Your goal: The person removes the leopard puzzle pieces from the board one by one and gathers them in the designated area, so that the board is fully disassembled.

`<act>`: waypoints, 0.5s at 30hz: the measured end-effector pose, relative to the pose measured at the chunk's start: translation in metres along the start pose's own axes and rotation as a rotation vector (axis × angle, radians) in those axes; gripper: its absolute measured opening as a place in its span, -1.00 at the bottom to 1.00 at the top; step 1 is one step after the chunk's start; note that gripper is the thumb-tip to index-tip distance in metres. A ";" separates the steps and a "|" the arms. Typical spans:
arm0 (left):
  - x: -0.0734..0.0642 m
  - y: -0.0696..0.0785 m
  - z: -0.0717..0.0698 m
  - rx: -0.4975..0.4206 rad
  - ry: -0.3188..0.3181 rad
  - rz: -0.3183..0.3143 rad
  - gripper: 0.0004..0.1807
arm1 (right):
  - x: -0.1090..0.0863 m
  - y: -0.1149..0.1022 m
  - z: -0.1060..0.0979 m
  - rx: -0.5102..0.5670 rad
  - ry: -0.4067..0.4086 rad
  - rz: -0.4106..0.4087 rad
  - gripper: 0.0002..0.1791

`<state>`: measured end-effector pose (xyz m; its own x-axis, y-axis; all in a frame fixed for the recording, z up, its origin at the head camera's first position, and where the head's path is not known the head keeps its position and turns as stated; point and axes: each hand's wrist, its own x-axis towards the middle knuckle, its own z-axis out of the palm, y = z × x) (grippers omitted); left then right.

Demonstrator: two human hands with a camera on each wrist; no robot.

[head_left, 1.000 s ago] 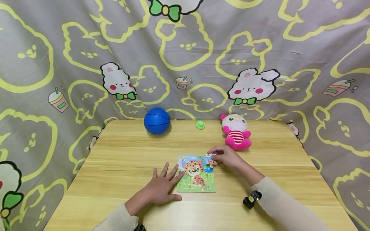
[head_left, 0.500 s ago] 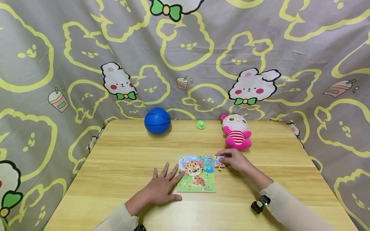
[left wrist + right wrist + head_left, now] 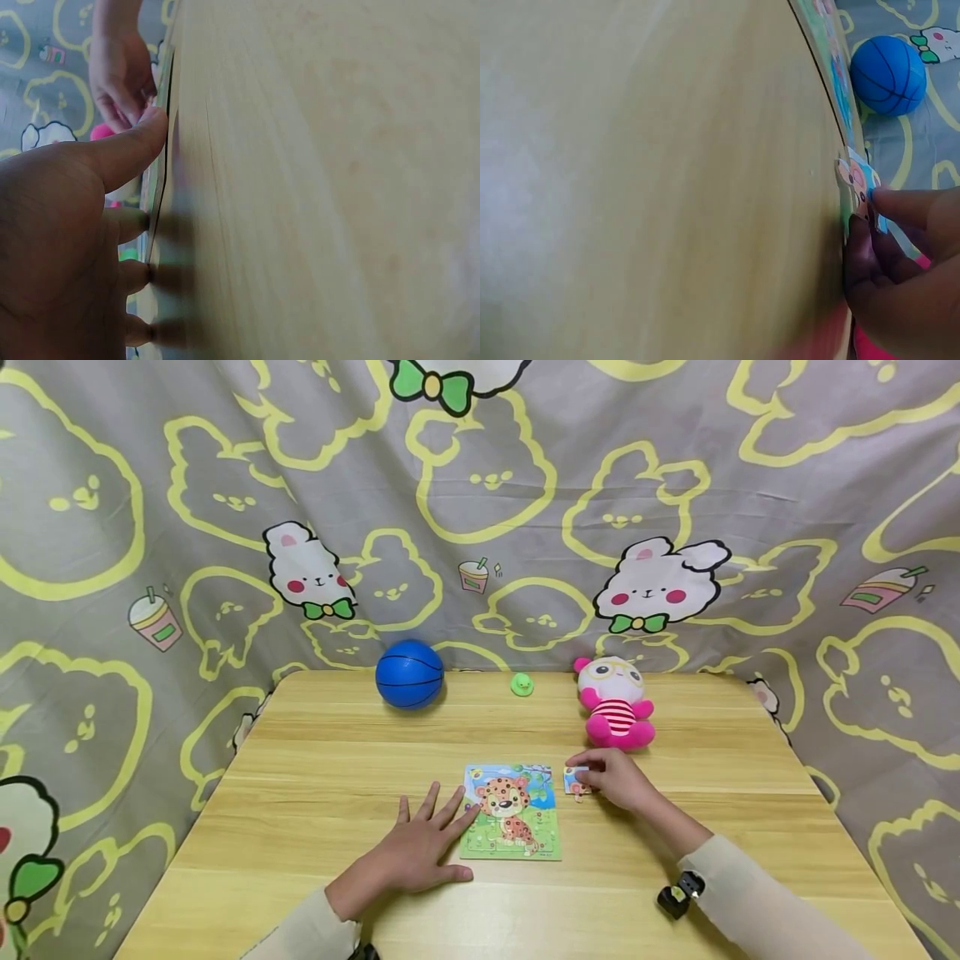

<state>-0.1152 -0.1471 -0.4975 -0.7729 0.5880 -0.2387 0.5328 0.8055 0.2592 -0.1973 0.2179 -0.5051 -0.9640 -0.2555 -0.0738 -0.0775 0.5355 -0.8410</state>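
Note:
A square jigsaw puzzle (image 3: pixel 512 835) with a cartoon leopard on grass lies flat on the table. My left hand (image 3: pixel 416 853) rests palm down with spread, straight fingers, its fingertips at and over the puzzle's left edge. In the left wrist view, the thumb of that left hand (image 3: pixel 56 225) stretches along near the puzzle's edge. Just right of the puzzle, my right hand (image 3: pixel 618 779) pinches a small puzzle piece (image 3: pixel 576 780) between thumb and fingers. Blue and orange print shows on the piece (image 3: pixel 861 178) in the right wrist view, close over the tabletop.
At the back of the wooden table (image 3: pixel 315 777) stand a blue basketball (image 3: pixel 410 675), a small green duck (image 3: pixel 522 684) and a pink and white plush toy (image 3: pixel 617 703). The plush sits right behind my right hand. A patterned curtain (image 3: pixel 510 485) hangs behind the table.
My right hand has moved the puzzle piece from over the puzzle's upper right corner to the table area on its right. My left hand has stayed put.

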 end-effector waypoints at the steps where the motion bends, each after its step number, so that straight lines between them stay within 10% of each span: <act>1: 0.000 0.000 0.000 0.001 0.000 -0.001 0.02 | 0.000 0.000 0.001 -0.014 0.012 0.004 -0.79; 15: -0.001 0.002 -0.002 -0.004 0.005 -0.004 0.02 | -0.004 0.002 0.006 -0.155 0.086 -0.039 -0.80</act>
<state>-0.1139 -0.1461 -0.4944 -0.7767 0.5846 -0.2346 0.5284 0.8074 0.2626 -0.1924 0.2150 -0.5099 -0.9772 -0.2120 0.0090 -0.1470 0.6457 -0.7493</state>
